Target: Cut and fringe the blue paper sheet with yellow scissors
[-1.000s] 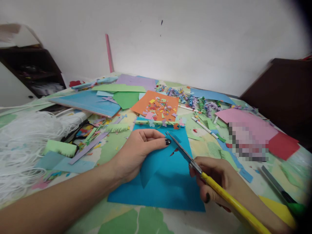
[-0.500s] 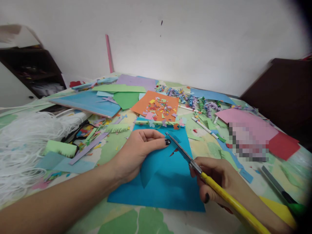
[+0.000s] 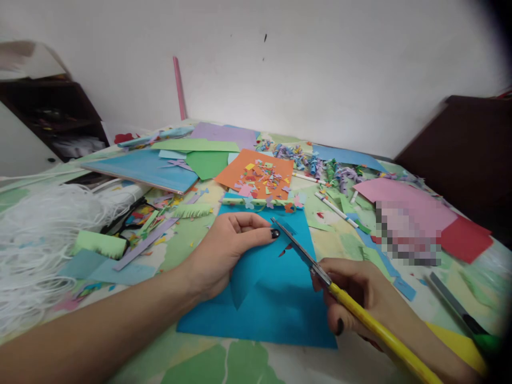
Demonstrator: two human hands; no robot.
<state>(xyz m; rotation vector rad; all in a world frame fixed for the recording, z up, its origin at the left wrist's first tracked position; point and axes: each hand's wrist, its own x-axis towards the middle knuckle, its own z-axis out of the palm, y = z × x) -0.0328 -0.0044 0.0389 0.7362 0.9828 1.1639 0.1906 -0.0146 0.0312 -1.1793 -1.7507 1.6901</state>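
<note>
Cord (image 3: pixel 44 229) lies in a loose white heap at the far left; a brush of the arm could drag its loops into the work. Next comes the left hand (image 3: pixel 226 245), thumb pressed to forefinger in a pinch – I cannot tell whether a scrap is caught inside. Behind it, an orange sheet (image 3: pixel 232 173) carries a litter of tiny cut pieces, which a knock or a draught could scatter. The blue sheet (image 3: pixel 280 322) spreads below the left hand, with no finger plainly pinning it, so it might slide or get nicked if the blades dip. Scissors (image 3: pixel 352 305) slant above it, tips just beside the left thumb – a hasty squeeze there could nip skin. The right hand (image 3: pixel 378 282) is closed around them near the pivot. At the far right lies a green-handled tool (image 3: pixel 450 296), where a careless elbow could catch its blade
</note>
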